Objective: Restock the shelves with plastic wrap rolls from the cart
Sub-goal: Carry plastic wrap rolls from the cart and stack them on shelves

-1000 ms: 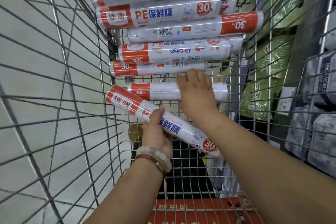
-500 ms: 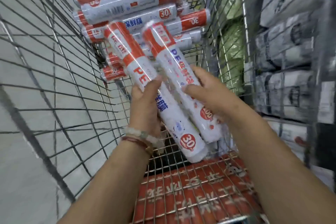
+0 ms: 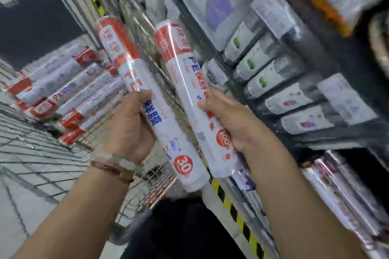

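Left hand (image 3: 128,124) wrapped round the middle of a plastic wrap roll marked 30 (image 3: 147,99); fingers curled behind it, thumb tip across the front near the blue print. Right hand (image 3: 229,120) grips a second roll, the one marked 100 (image 3: 190,99), a little below its middle, thumb on the front face, fingers curled round the far side. Both grips closed tight on the rolls.

Both rolls held up in front of the body, tilted, red-banded ends up and away, white ends with the round red number badges down toward the person. They run side by side, close but not clearly touching. The 30 roll is to the left, in front of the wire cart (image 3: 69,139); the 100 roll is at the cart's right edge, near the shelves (image 3: 294,73).

Inside the cart, lower left: a pile of more rolls (image 3: 63,92), same red-and-white wrapping, lying roughly on their sides. Badly blurred, count not readable.

Left wrist carries a red cord bracelet (image 3: 109,167) and a pale bead band just above it.

Right of the hands: shelf rows of white-and-dark packages, labels smeared by motion, print unreadable. Below them, shiny wrapped goods (image 3: 336,185). A yellow-and-black striped strip (image 3: 231,208) runs along the shelf base beside the right forearm.
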